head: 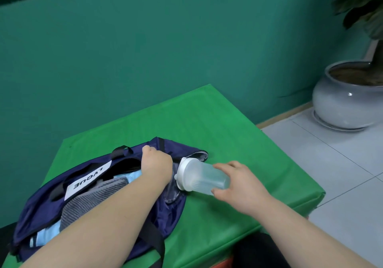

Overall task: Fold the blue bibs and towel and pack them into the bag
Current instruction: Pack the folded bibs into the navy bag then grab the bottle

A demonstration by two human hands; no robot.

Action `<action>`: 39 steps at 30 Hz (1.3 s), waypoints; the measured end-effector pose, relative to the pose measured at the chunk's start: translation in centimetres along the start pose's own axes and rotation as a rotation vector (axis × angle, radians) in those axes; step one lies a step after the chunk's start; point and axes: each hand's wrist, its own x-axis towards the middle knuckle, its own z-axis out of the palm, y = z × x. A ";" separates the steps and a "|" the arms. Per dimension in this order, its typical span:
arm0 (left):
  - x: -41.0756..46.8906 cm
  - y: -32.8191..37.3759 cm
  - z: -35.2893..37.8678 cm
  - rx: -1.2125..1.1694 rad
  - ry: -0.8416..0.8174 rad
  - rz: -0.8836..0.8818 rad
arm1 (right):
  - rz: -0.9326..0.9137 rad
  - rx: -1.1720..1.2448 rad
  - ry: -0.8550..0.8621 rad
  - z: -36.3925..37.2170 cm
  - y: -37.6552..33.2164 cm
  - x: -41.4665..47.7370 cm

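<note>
A navy bag (51, 201) with a white label lies open on the green table (217, 126). Inside it I see a grey ribbed towel (91, 199) and light blue bibs (47, 234), one blue piece also showing near the bag's mouth. My left hand (155, 162) grips the edge of the bag's opening at its right end. My right hand (240, 185) holds a clear plastic bottle (203, 176) with a white lid, lying on its side with the lid pointing at the bag's mesh side pocket.
A grey ceramic pot (344, 102) with a plant stands on the tiled floor at the right, beyond the table's edge. A teal wall runs behind the table. A black bag strap (157, 245) hangs toward the table's near edge.
</note>
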 end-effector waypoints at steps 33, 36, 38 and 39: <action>-7.2 -6.1 0.2 -0.609 0.352 -0.169 | -0.057 -0.080 0.213 8.6 -10.0 6.1; -6.8 -5.8 1.1 -0.587 0.397 -0.141 | -0.041 -0.162 0.308 8.9 -9.5 5.9; -6.5 -5.6 1.9 -0.595 0.435 -0.118 | -0.061 -0.205 0.326 8.8 -8.9 5.8; -6.4 -5.5 2.1 -0.596 0.439 -0.104 | -0.100 -0.214 0.303 8.6 -8.7 5.9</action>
